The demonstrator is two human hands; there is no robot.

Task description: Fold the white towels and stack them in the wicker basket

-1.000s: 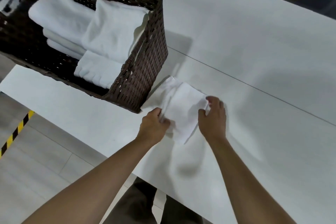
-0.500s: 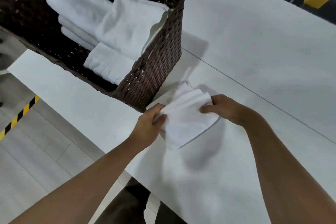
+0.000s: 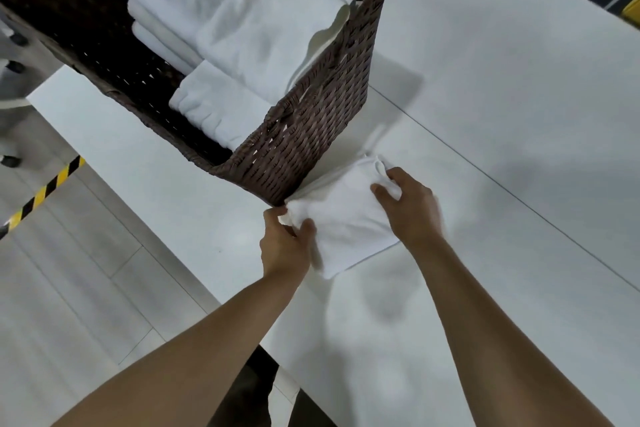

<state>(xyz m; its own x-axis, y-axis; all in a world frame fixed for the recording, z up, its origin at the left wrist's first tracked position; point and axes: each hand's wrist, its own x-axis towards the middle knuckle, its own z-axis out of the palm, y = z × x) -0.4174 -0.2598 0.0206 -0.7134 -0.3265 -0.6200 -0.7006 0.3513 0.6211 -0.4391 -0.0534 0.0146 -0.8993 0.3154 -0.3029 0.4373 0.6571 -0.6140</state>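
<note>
My left hand (image 3: pixel 285 246) and right hand (image 3: pixel 410 206) pinch the folded towel (image 3: pixel 346 222) just beside the wicker basket (image 3: pixel 311 135); lifting carelessly, the loose layers could slip apart and unfold.

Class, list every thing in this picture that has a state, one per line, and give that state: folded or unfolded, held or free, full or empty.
towel: folded, lifted off the table, gripped at both ends.
left hand: closed on the towel's near-left corner.
right hand: closed on the towel's far-right edge.
basket: open-topped, partly filled.
towels in basket: folded, stacked, free.
table: holds the basket.
</note>
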